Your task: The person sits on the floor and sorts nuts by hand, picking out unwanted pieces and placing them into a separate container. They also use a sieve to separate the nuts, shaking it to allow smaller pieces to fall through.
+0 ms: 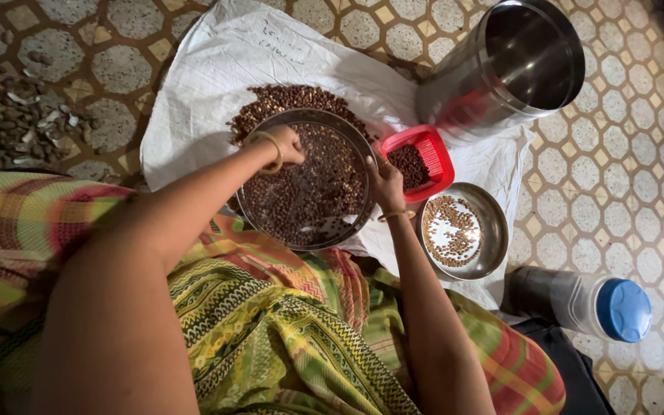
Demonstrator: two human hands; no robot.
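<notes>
A round steel plate (351,223) full of small brown seeds rests on my lap and the white cloth (217,69). My left hand (286,144), with a gold bangle at the wrist, reaches over the plate's far side, fingers curled down among the seeds. My right hand (385,183) grips the plate's right rim, also with a bangle. More seeds (290,98) lie heaped on the cloth just beyond the plate. A red plastic basket (436,157) holding dark seeds sits right of the plate. A smaller steel bowl (493,238) with paler seeds stands beside my right forearm.
A tall steel canister (455,92) lies open at the upper right. A bottle with a blue cap (624,309) lies on the patterned tile floor at lower right. A pile of husks and shells (17,123) sits on the floor at left.
</notes>
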